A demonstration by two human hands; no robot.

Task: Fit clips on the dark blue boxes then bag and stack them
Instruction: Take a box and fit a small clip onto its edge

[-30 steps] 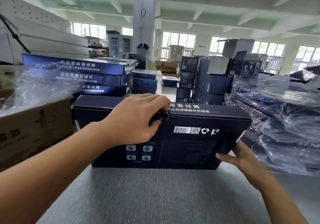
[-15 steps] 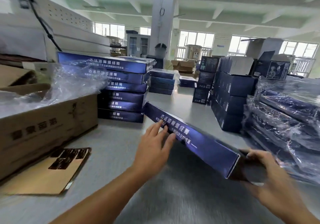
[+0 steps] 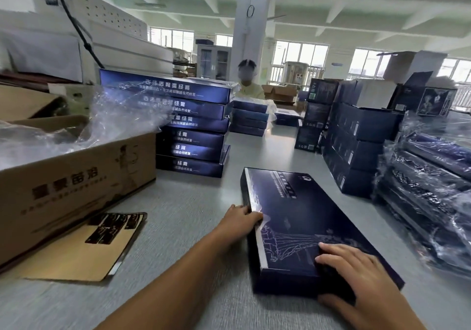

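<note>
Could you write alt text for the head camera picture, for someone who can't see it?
A dark blue box lies flat on a grey table, the left hand at its side edge, the right hand on its near corner.
</note>
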